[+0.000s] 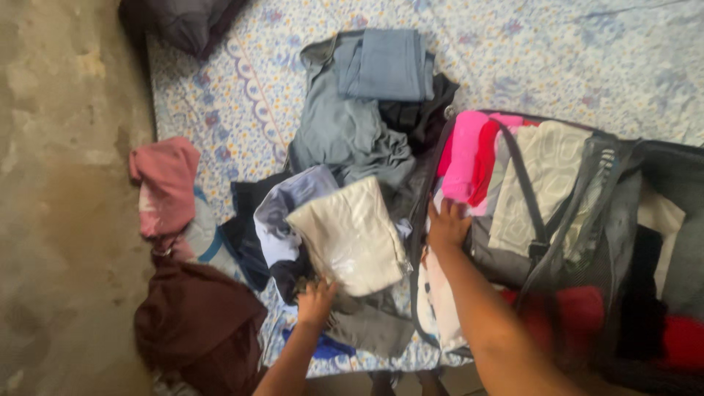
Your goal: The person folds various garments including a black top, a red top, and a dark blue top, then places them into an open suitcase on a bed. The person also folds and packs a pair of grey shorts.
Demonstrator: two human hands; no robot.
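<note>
Two hands: my left hand, lower centre, fingers closed on cream cloth; right hand flat, open on suitcase clothes. Grey pile above; maroon garment lower left.

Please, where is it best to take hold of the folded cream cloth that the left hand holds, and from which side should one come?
Probably at its near, lower edge, coming from below, where the left hand already grips it. The folded cream cloth is a flat packet lifted over the clothes pile, so its near edge is free. The suitcase and the right hand crowd its right side.
</note>
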